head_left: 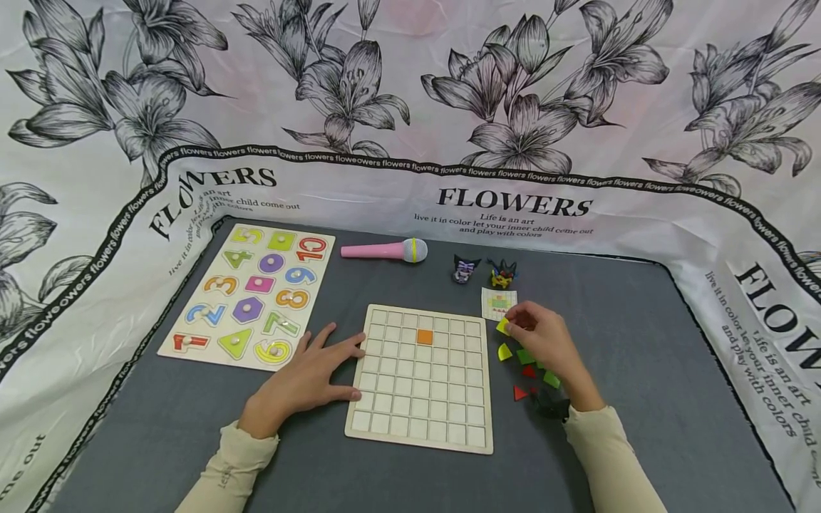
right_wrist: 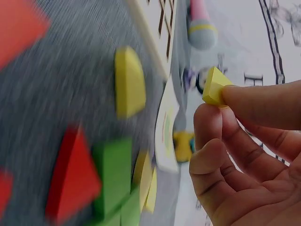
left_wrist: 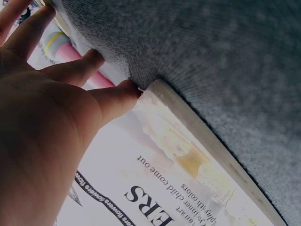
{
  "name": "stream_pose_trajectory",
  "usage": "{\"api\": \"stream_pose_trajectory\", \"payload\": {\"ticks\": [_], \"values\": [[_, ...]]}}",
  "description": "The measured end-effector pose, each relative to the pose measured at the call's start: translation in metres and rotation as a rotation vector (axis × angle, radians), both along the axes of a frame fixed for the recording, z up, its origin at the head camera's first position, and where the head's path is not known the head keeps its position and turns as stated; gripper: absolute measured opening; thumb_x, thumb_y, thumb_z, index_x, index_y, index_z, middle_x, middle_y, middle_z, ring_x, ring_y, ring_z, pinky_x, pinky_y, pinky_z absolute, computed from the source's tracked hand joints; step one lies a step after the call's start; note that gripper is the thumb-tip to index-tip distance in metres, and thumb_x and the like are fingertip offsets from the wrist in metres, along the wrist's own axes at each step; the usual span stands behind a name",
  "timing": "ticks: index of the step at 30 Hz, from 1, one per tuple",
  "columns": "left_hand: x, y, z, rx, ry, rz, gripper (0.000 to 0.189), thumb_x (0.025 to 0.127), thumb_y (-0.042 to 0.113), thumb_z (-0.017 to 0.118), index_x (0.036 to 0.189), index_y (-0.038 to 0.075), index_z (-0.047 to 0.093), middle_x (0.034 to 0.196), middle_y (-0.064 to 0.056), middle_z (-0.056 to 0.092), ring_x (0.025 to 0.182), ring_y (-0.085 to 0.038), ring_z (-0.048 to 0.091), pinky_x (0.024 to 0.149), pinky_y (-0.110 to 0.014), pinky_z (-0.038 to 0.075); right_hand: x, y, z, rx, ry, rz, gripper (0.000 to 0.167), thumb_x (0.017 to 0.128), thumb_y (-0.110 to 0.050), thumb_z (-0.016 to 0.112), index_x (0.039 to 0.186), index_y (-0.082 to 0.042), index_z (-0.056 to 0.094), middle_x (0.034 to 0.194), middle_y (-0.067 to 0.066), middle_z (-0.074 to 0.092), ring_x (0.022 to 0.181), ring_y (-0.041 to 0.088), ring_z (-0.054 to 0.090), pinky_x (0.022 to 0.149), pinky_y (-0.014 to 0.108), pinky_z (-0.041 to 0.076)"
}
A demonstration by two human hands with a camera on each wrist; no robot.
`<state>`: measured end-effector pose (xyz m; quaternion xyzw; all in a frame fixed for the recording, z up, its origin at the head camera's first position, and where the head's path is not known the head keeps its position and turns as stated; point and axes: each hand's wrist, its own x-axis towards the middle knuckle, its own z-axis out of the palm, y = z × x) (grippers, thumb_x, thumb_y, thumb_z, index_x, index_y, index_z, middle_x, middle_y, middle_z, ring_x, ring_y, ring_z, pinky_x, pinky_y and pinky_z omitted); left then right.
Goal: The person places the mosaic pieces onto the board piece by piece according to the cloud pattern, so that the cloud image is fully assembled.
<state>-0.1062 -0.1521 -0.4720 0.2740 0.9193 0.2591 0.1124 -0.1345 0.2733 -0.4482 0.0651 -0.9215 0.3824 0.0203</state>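
Observation:
A pale wooden grid board point(head_left: 417, 399) lies in the middle, with one orange square tile point(head_left: 425, 336) in its upper part. My left hand point(head_left: 301, 381) has its fingers spread, and its index finger and thumb touch the board's left edge. Beside the board's upper right corner, my right hand point(head_left: 545, 340) pinches a small yellow block point(right_wrist: 216, 89) between thumb and fingertips. Under and around that hand are a yellow curved block point(right_wrist: 129, 84), green blocks point(right_wrist: 112, 174) and red triangular blocks point(right_wrist: 73, 176). A small pattern card point(head_left: 495, 302) lies just above them.
Left of the grid stands a number-and-shape puzzle board point(head_left: 214, 288). At the back are a pink toy microphone point(head_left: 378, 252), a purple-and-black figurine point(head_left: 465, 269) and a yellow-and-black figurine point(head_left: 502, 273). A dark object point(head_left: 550, 405) sits by the right wrist. Flower-printed cloth point(head_left: 385, 192) borders the grey surface.

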Motion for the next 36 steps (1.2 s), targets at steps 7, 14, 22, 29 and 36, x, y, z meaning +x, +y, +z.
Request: {"api": "stream_pose_trajectory", "payload": {"ticks": [7,14,22,29,36], "values": [[0.001,0.0,0.001,0.004,-0.009,0.002,0.069,0.089,0.041,0.089,0.148,0.017,0.064,0.164,-0.005,0.05,0.158,-0.052,0.019,0.119,-0.079,0.008,-0.008,-0.028,-0.005,-0.05,0.01,0.106,0.01,0.098,0.001,0.074,0.108,-0.002,0.072,0.095,0.006,0.072,0.085,0.023,0.068,0.075,0.035,0.056],[0.001,0.0,0.001,0.002,-0.018,0.006,0.07,0.089,0.039,0.089,0.149,0.017,0.063,0.163,-0.005,0.05,0.159,-0.052,0.018,0.119,-0.079,0.007,-0.015,-0.053,-0.01,-0.046,-0.003,0.19,0.009,0.097,0.003,0.073,0.104,-0.002,0.072,0.094,0.005,0.072,0.085,0.022,0.067,0.079,0.041,0.057],[0.001,0.0,0.001,-0.001,-0.013,0.004,0.07,0.089,0.039,0.089,0.149,0.017,0.063,0.163,-0.005,0.05,0.158,-0.052,0.018,0.119,-0.079,0.008,-0.018,-0.069,-0.01,-0.041,-0.072,0.256,0.008,0.099,-0.001,0.071,0.106,-0.003,0.073,0.095,0.003,0.071,0.086,0.019,0.065,0.077,0.039,0.055],[0.001,0.0,0.001,-0.003,-0.015,0.011,0.072,0.089,0.04,0.089,0.151,0.017,0.062,0.163,-0.005,0.051,0.158,-0.051,0.019,0.12,-0.079,0.008,-0.02,-0.078,-0.013,-0.025,-0.068,0.326,0.007,0.098,0.001,0.071,0.104,-0.002,0.072,0.092,0.004,0.07,0.08,0.017,0.062,0.073,0.037,0.053],[0.001,0.001,0.001,-0.002,-0.017,0.011,0.072,0.089,0.04,0.089,0.151,0.017,0.061,0.163,-0.006,0.051,0.158,-0.051,0.019,0.12,-0.079,0.008,-0.019,-0.087,-0.014,0.011,-0.063,0.343,0.006,0.097,0.004,0.072,0.101,-0.001,0.073,0.09,0.004,0.07,0.079,0.016,0.062,0.073,0.037,0.054]]}}
